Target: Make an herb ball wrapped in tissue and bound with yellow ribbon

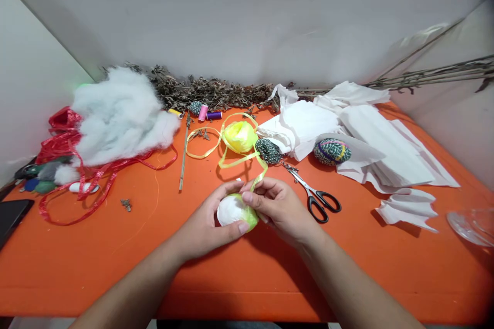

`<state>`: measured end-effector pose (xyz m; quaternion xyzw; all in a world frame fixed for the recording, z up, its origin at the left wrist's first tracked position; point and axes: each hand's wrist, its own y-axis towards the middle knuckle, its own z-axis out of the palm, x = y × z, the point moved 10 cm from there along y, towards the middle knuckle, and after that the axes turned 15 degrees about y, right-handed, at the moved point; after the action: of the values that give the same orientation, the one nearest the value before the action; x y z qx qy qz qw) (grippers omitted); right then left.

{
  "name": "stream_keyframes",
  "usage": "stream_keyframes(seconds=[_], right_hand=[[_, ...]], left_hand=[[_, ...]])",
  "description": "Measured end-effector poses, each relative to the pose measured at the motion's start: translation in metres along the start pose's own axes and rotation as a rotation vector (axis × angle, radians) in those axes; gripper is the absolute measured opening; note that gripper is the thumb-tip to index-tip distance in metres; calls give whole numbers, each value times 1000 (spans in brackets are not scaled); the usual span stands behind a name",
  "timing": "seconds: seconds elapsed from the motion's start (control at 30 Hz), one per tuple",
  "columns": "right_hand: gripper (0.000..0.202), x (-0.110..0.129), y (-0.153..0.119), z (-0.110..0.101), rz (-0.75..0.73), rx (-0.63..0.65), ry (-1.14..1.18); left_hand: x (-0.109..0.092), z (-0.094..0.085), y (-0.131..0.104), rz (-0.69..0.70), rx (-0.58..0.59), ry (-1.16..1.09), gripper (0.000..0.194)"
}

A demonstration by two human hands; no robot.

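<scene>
A white egg-shaped ball [230, 211] rests in my left hand [210, 223], whose fingers and thumb close round it. Yellow-green ribbon covers the ball's right end. My right hand [276, 208] pinches the yellow ribbon [260, 174] between thumb and fingers at that end, touching the ball. From there the ribbon runs up to a loose yellow bundle [240, 136] with loops lying around it. A dark green and white yarn ball [268, 150] sits just right of the bundle.
Black-handled scissors [318, 200] lie right of my hands. Farther right are white paper sheets [380, 139], a wrapped yarn egg [332, 151] and a clear dish [473, 226]. White stuffing [123, 113] and red ribbon [104, 190] lie left. Dried stems [216, 92] line the back; a stick [184, 157] lies left of centre.
</scene>
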<state>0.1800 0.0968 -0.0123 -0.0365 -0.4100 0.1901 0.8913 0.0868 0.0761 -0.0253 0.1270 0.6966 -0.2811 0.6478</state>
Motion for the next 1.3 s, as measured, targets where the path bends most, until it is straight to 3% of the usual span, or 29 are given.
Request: stream_keyframes(seconds=[0.1,0.2,0.43,0.57,0.83,1.03,1.3], right_hand=[[29,-1,-1,4,-4,-3,-11],[29,-3,-2,5,17,1,-31],[39,-2,-4,7,102,78,-58],[30,2,-4,9,119,105,-84],[32,8,-2,2,60,41,-92],[30,7,-2,-4,49,4,-75],[30,4,0,-5,62,-1,42]], left_hand=[[7,5,2,-36,58,-36,66],[9,4,3,-48,35,-9,55],[-1,3,0,-12,0,-49,54],[-4,2,0,12,-13,-50,42],[0,-2,-2,9,-45,58,47],[-12,-15,-3,93,-151,318,41],[-10,-14,-1,95,-163,297,40]])
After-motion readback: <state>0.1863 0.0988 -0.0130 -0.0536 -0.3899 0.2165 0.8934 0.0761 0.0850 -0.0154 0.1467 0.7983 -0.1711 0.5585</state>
